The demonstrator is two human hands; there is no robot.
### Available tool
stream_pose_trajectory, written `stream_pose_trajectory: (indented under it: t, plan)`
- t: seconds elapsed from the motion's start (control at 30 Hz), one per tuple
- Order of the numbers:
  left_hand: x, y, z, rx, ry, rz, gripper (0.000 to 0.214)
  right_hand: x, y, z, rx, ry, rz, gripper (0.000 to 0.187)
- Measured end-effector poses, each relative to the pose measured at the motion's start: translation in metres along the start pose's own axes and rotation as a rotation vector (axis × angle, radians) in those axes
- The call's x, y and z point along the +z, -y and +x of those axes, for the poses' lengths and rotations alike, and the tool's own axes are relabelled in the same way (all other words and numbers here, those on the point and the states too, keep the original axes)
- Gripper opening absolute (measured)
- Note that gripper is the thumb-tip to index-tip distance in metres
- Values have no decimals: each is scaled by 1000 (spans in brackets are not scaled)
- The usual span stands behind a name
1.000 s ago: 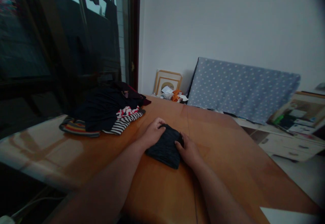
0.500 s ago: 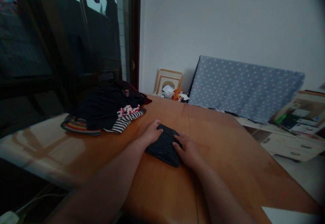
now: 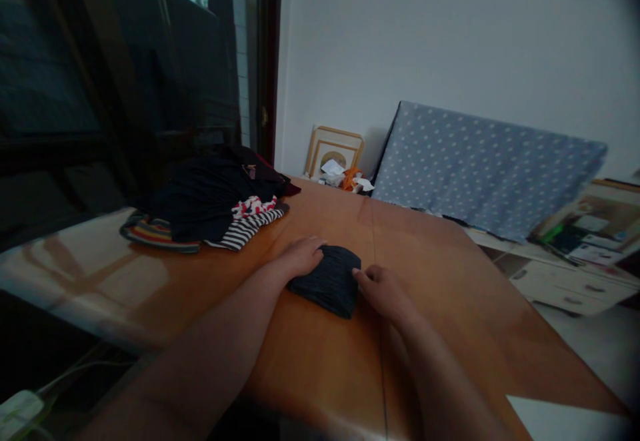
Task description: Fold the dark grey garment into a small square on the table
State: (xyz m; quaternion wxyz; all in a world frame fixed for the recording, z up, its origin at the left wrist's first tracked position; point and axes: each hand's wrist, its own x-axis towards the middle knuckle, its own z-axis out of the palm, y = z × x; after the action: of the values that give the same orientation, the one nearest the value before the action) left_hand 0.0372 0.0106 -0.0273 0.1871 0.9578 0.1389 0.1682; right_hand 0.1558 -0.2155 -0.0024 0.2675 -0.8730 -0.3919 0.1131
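Observation:
A small dark blue folded cloth garment [image 3: 330, 282] lies on the wooden table in front of me; its exact kind does not show. My left hand [image 3: 303, 256] rests on its far left edge, fingers stretched out and lying against the fabric. At the right edge, my right hand [image 3: 383, 289] is closed, with thumb and fingers pinching the side of the cloth. That edge looks slightly raised and rounded. The undersides of both hands are hidden.
A heap of dark clothes [image 3: 200, 198] with striped pieces lies on the table [image 3: 440, 301] to the left. White paper [image 3: 560, 421] is at the near right. Behind stand a dotted blue cover [image 3: 480, 168], framed pictures [image 3: 313, 151] and a white drawer cabinet [image 3: 560, 284].
My right hand has gone from lying spread on the cloth to pinching its right edge. My left hand has shifted slightly over the far left edge. The view has tilted a little.

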Motion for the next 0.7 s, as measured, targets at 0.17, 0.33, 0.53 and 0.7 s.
stream_pose_trajectory:
  t: [0.17, 0.33, 0.53, 0.7]
  plan:
    - [-13, -7, -4, -75, -19, 79, 37, 5, 1, -9, 42, 182, 201, 46]
    - [-29, -11, -9, -195, -62, -1, 23, -1, 13, -18, 140, 187, 363, 43]
    - [-39, -10, -11, -328, -89, -127, 8, -5, 18, -28, 77, 289, 291, 32]
    - [-49, -16, -16, -353, 12, -86, 12, -3, 9, -18, 1, 185, 421, 11]
